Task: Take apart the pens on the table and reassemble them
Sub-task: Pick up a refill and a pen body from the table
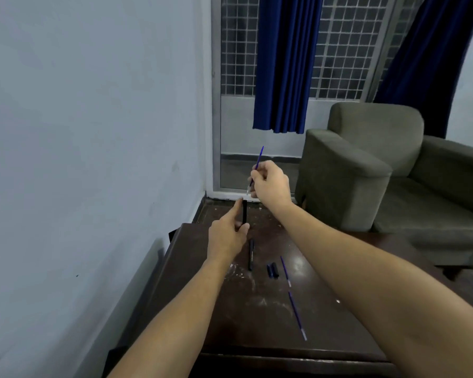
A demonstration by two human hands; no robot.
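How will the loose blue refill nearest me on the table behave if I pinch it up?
The near refill looks very thin and long, so probably light and a bit bendy. It lies flat on the glossy table, so it may slide or roll away; pinching it near the middle seems safest.

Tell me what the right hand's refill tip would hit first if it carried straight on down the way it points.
Most likely the open top of the black pen barrel held upright in the left hand. The blue refill in the right hand angles down-left toward it, tip just above, though depth is uncertain from one view.
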